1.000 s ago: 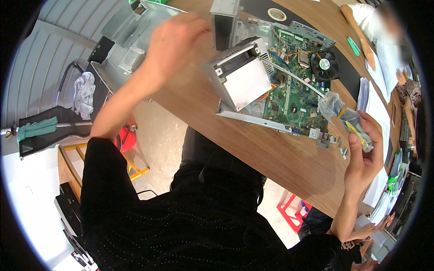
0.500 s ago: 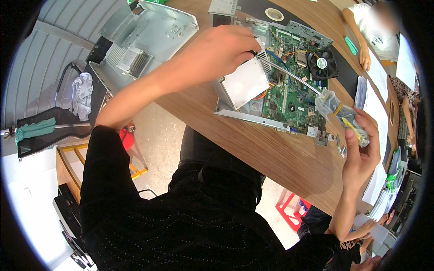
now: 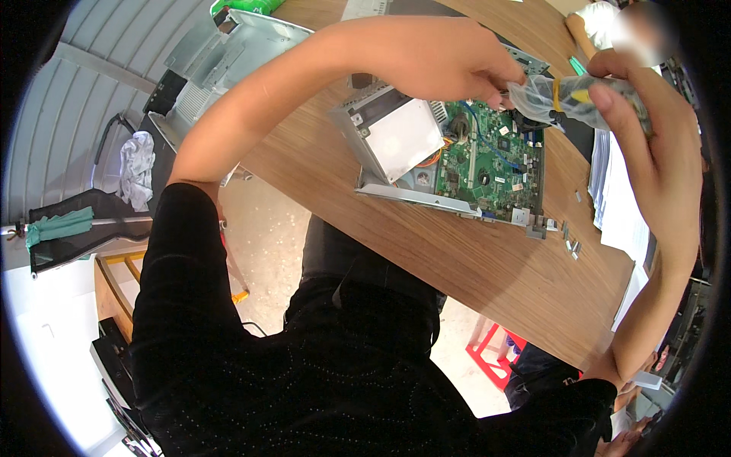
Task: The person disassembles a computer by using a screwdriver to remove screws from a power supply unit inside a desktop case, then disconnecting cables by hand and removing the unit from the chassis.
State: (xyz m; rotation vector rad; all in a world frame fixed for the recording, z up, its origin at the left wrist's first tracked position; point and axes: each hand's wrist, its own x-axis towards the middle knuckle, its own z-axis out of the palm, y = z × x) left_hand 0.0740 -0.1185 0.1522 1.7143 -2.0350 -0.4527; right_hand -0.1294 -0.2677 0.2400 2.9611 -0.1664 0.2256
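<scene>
My right hand [image 3: 659,145] grips a screwdriver by its handle, which is wrapped in a clear plastic bag [image 3: 533,99] with a yellow band around it. At the bag's near end, my left hand [image 3: 449,65] has its fingertips pinched together. What lies between them is hidden, and the screwdriver's shaft does not show. Below both hands, an opened computer chassis holds a green circuit board [image 3: 495,156] with cables. A metal box, apparently a power supply [image 3: 400,137], sits tilted at the board's left, under my left wrist.
A metal case cover [image 3: 263,57] lies at the far left. Small metal pieces [image 3: 571,245] are scattered right of the chassis on the wooden table [image 3: 533,297]. Paper stacks [image 3: 613,198] lie along the right side. Another person [image 3: 594,27] is at the far right.
The right hand has risen with the bagged screwdriver, away from me. My left hand has shifted right, up to the bag's end. The shaft that spanned the hands is out of sight.
</scene>
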